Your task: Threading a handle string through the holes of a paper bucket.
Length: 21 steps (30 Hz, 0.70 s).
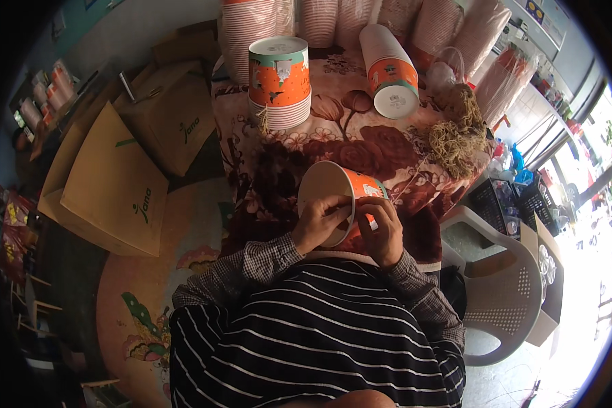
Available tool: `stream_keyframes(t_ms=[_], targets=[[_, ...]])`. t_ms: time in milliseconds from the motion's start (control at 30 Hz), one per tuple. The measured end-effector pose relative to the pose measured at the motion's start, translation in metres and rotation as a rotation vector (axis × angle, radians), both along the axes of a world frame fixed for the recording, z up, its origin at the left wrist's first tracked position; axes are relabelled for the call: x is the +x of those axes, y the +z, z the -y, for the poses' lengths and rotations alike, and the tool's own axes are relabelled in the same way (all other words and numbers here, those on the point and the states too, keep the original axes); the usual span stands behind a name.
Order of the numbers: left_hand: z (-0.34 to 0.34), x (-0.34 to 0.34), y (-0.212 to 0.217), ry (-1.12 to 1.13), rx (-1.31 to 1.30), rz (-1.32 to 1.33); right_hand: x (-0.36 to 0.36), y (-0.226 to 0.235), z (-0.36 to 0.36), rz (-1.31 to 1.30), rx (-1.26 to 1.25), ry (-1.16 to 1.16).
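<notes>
An orange paper bucket (368,182) with a white inside lies tilted at the table's near edge, its mouth facing left. My left hand (321,221) closes on its rim, the fingers reaching into the mouth. On the outer wall just beside the rim, my right hand (385,230) has its fingers bent and its thumb against the bucket. Whether a thin string is between my fingertips cannot be made out. Farther back stands an upside-down stack of buckets (280,81), a bit of string hanging at its side. Another stack (391,71) lies on its side to the right.
A pile of tan string (455,139) lies on the right of the flowered tablecloth (347,139). Wrapped bucket stacks (317,24) line the back. Cardboard boxes (115,190) stand at left; a plastic chair (500,299) and black crates (496,204) stand at right.
</notes>
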<state>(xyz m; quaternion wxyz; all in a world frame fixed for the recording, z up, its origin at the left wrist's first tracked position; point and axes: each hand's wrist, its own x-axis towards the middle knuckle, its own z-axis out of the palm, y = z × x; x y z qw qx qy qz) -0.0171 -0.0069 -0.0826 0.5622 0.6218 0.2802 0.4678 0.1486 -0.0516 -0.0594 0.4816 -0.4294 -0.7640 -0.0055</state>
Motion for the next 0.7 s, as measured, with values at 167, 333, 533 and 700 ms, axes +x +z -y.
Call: stream_keyframes(t_ms=[167, 333, 533, 700], targets=[[-0.005, 0.004, -0.001, -0.053, -0.069, -0.007, 0.002, -0.003, -0.003, -0.047, -0.022, -0.023], [-0.012, 0.009, -0.006, -0.021, 0.044, -0.070, 0.005, -0.007, -0.004, -0.066, -0.062, -0.019], [-0.008, 0.013, -0.021, 0.041, 0.001, 0.071, 0.006, -0.006, -0.007, -0.052, -0.074, -0.046], [-0.004, 0.000, -0.007, 0.256, 0.226, -0.092, 0.007, -0.006, -0.008, -0.043, -0.123, -0.087]])
